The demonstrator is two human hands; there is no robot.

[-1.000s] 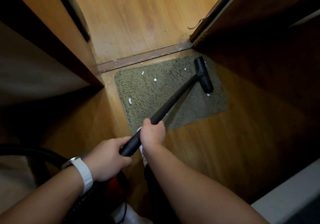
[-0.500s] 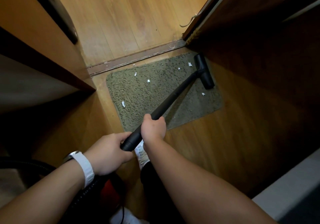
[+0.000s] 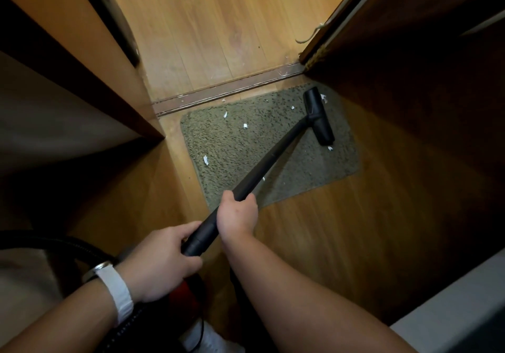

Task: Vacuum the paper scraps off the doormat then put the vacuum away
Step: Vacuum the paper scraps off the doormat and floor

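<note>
Wooden hallway floor (image 3: 314,229), narrow between dark panels, with a grey-green pile doormat (image 3: 226,145) against the threshold strip (image 3: 232,90).
Both hands are on the long black vacuum wand (image 3: 273,158): the right hand (image 3: 237,216) has its fingers wrapped tight round the tube, and the left hand (image 3: 161,262), with a white wristband (image 3: 119,291), clamps the thicker near end. At the mat's far right corner the black T-shaped floor head (image 3: 318,119) lies flat on the pile. Small white paper scraps (image 3: 205,160) dot the mat — some left of the wand, one just beside the head's near end. A black ribbed hose (image 3: 68,246) curves away at lower left.
</note>
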